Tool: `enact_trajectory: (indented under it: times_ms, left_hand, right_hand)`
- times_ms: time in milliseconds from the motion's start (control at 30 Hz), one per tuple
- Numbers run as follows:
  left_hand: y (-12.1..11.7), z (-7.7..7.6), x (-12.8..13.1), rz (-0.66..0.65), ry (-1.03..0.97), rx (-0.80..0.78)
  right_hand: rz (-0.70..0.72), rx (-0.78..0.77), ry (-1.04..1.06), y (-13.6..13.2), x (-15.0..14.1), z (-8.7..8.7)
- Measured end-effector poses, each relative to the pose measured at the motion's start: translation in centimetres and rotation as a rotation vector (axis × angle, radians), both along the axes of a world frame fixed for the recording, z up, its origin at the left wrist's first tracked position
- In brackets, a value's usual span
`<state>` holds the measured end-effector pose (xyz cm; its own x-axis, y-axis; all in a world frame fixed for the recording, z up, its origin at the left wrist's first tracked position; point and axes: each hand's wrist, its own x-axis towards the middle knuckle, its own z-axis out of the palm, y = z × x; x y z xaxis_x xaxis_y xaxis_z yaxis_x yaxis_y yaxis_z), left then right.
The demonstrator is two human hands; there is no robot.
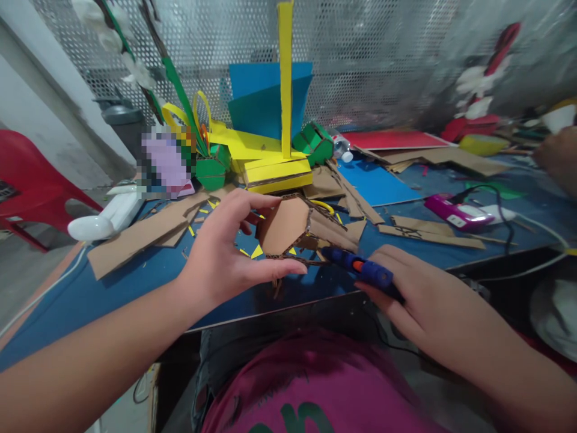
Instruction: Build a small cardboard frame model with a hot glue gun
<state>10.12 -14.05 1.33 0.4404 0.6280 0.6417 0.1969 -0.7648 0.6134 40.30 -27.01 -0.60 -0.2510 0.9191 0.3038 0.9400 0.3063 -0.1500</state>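
My left hand (229,246) grips a small brown cardboard box (287,225) with a many-sided end, thumb below and fingers over the top. The box is tilted above the table's near edge, and its right side looks partly open. In my right hand (406,294) is a dark blue hot glue gun (360,264) with an orange part on its body. Its nozzle end reaches the right lower side of the box; whether it touches the cardboard I cannot tell.
Cardboard scraps (144,231) lie around the blue table (225,310). Behind stand a yellow cardboard piece (279,174) with an upright strip and green boxes (211,171). A purple device (457,211) with cables sits right. Another person's hand (559,156) shows far right.
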Motion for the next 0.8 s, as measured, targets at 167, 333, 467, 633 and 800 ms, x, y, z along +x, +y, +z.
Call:
enact_trajectory:
  times_ms: [167, 333, 467, 633, 800]
  left_hand:
    - [0.0, 0.1, 0.0, 0.008, -0.005, -0.008]
    - [0.0, 0.2, 0.0, 0.0, -0.009, -0.004]
    - [-0.1, 0.1, 0.0, -0.001, -0.008, -0.001]
    - [-0.1, 0.1, 0.1, 0.0, 0.0, 0.016]
    - [-0.1, 0.3, 0.1, 0.006, 0.007, 0.032]
  right_hand:
    - [0.016, -0.044, 0.026, -0.2, 0.1, 0.4]
    - [0.022, -0.061, 0.018, 0.1, 0.3, 0.5]
    - [0.008, -0.028, -0.022, 0.3, 0.4, 0.4]
    - [0.032, -0.008, -0.053, 0.7, 0.4, 0.6]
    - [0.045, -0.024, -0.055, 0.7, 0.6, 1.2]
